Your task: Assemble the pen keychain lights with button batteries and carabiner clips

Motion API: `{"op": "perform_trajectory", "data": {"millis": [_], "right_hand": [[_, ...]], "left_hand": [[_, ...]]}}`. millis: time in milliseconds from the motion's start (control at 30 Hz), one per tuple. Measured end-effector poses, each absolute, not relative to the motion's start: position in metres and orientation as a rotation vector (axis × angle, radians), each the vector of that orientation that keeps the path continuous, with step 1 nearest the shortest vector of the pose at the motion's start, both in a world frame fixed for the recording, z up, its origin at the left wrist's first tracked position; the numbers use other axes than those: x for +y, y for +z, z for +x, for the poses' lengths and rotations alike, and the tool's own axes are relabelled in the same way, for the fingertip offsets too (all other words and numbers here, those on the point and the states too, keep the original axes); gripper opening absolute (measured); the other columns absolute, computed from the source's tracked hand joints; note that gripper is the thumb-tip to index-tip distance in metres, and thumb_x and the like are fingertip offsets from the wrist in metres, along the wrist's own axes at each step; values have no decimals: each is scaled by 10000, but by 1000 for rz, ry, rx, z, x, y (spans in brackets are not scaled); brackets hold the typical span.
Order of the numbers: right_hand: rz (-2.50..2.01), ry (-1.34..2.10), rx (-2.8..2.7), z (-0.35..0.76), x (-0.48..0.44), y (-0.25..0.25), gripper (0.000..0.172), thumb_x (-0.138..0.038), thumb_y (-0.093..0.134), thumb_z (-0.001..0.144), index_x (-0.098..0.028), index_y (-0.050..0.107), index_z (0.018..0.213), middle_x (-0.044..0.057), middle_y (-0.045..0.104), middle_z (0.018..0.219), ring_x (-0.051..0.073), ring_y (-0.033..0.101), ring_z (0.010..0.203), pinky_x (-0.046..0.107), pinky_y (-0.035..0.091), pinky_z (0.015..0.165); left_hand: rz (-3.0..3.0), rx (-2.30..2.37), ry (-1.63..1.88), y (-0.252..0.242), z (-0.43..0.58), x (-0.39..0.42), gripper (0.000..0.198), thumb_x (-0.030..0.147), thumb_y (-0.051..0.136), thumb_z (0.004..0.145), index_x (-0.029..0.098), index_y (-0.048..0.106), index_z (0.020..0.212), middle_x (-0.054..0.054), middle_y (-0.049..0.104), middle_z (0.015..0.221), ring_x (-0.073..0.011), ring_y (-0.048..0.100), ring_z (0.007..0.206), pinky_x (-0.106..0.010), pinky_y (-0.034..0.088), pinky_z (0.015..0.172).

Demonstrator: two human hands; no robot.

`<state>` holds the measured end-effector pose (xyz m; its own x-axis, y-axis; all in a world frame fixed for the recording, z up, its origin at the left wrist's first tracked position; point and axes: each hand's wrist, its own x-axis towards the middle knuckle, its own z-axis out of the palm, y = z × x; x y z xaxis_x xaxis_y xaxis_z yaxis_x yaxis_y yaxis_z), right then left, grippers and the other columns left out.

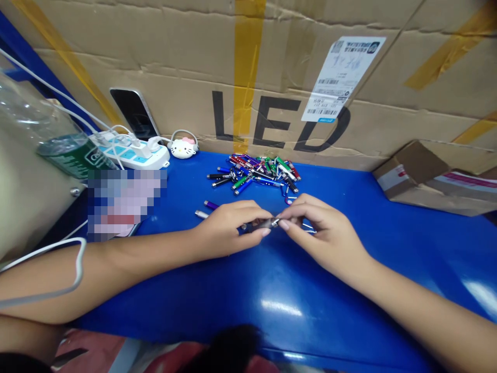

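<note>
My left hand [223, 228] grips a small dark mini flashlight [259, 225] between thumb and fingers over the blue table. At its silvery end, the thumb and fingertips of my right hand [330, 233] are pinched together, touching that tip. Part of the barrel is covered by my fingers. Just beyond my hands lies a pile of similar mini flashlights [252, 171] in red, blue, green, purple and black, some with carabiner clips. Beside my left hand rest a purple flashlight [210, 205] and a silver one [201, 214], partly hidden.
A large cardboard box [186, 57] marked LED stands behind the blue table [248, 305]. At left are a power strip [135, 154], a leaning phone [134, 114], a white cat-shaped item [184, 148] and a plastic bottle [70, 150]. A small open carton [415, 178] sits right.
</note>
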<state>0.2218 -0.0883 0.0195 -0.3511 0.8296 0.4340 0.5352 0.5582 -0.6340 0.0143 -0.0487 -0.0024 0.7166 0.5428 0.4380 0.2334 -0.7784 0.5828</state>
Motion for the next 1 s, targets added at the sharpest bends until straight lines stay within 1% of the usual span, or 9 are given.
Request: {"op": "perform_trajectory", "data": {"millis": [333, 400, 500, 567, 667, 733, 833, 933, 1000], "right_hand": [[-1074, 120, -2355, 229, -87, 14, 82, -224, 522, 884, -177, 588, 878, 54, 613, 816, 174, 557, 788, 320, 429, 725], [-1145, 202, -2378, 228, -90, 15, 98, -228, 503, 887, -181, 580, 848, 43, 604, 796, 164, 546, 750, 310, 419, 705], [-1268, 569, -2251, 222, -93, 16, 130, -239, 490, 884, -186, 563, 790, 11, 578, 734, 127, 516, 658, 255, 407, 613], [-1335, 804, -2129, 219, -93, 14, 169, -281, 489, 884, -188, 553, 758, -9, 550, 675, 115, 486, 607, 236, 389, 559], [-1363, 989, -1998, 217, -91, 9, 196, -321, 492, 881, -188, 552, 751, -21, 520, 643, 113, 462, 595, 231, 372, 537], [-1351, 1011, -1942, 217, -89, 7, 178, -311, 497, 875, -188, 551, 758, -18, 535, 662, 115, 472, 612, 231, 373, 543], [-1353, 950, -1907, 217, -89, 5, 157, -293, 496, 873, -189, 539, 763, -10, 558, 689, 119, 490, 626, 236, 379, 551], [-1339, 799, -1972, 218, -91, 6, 139, -269, 496, 876, -190, 527, 766, -2, 558, 693, 120, 486, 619, 242, 381, 556], [-1285, 665, -2056, 218, -91, 6, 128, -245, 493, 880, -190, 522, 768, 7, 559, 710, 123, 489, 637, 248, 391, 582]], "left_hand": [[2488, 570, 919, -7, 13, -45, 215, 179, 553, 878, 158, 628, 1079, -52, 629, 905, -124, 587, 859, -235, 481, 792], [2562, 559, 995, -10, 13, -44, 200, 181, 560, 875, 165, 638, 1059, -51, 621, 891, -128, 587, 848, -244, 490, 773], [2635, 519, 1078, -13, 12, -44, 149, 179, 563, 872, 181, 655, 989, -48, 618, 883, -133, 590, 844, -265, 496, 774], [2613, 504, 1082, -13, 12, -45, 127, 150, 557, 868, 182, 655, 941, -45, 618, 888, -128, 595, 850, -262, 499, 780], [2548, 495, 1040, -10, 12, -46, 135, 125, 560, 858, 175, 636, 957, -48, 612, 899, -127, 594, 869, -250, 496, 785], [2512, 509, 982, -6, 13, -47, 162, 164, 576, 856, 168, 607, 1016, -59, 609, 927, -144, 584, 899, -269, 490, 808], [2371, 619, 904, -3, 15, -48, 210, 207, 483, 906, 150, 529, 1102, -79, 602, 998, -151, 581, 918, -275, 486, 806], [2173, 765, 775, -2, 16, -48, 244, 230, 373, 947, 147, 474, 1152, -55, 612, 975, -111, 603, 779, -230, 490, 707], [2147, 785, 631, -2, 17, -47, 233, 253, 347, 959, 155, 515, 1088, -13, 623, 871, -89, 584, 660, -211, 472, 646]]}}
